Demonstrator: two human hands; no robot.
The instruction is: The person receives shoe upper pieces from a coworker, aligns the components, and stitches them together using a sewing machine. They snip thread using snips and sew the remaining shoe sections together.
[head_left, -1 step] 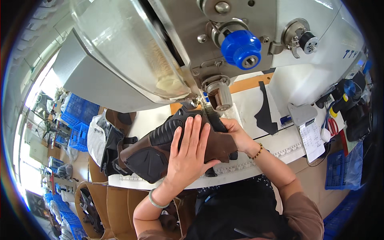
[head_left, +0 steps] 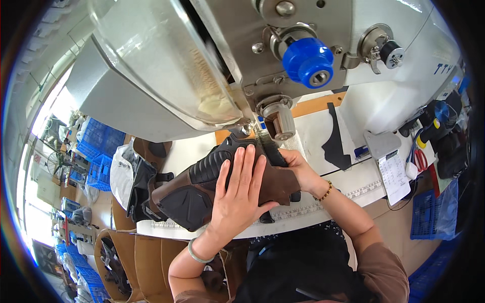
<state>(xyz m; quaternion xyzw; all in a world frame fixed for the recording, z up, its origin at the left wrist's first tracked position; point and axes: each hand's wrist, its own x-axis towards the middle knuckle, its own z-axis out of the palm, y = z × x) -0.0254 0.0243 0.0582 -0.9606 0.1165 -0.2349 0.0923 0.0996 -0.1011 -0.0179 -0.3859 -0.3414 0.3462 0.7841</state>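
A brown and black boot upper (head_left: 174, 197) with ribbed padding lies on the white sewing machine bed, its far end beneath the machine head. My left hand (head_left: 237, 194) rests flat on top of it, fingers stretched forward and thumb apart. At its right edge my right hand (head_left: 298, 169) grips the upper, with some fingers hidden by the material. Just beyond the fingertips are the presser foot and needle area (head_left: 247, 130) of the sewing machine (head_left: 252, 60); the needle itself cannot be made out. A blue knob (head_left: 309, 63) sits on the machine's front.
A black cut piece (head_left: 334, 146) lies right of the machine bed, near red-handled scissors (head_left: 419, 156) and a paper slip (head_left: 394, 177). More uppers (head_left: 144, 187) hang at the bed's left edge. Cardboard boxes (head_left: 146, 267) stand below; blue crates (head_left: 101, 139) are farther left.
The machine's front with the blue knob appears shifted very slightly right. Both hands and the boot upper look unmoved.
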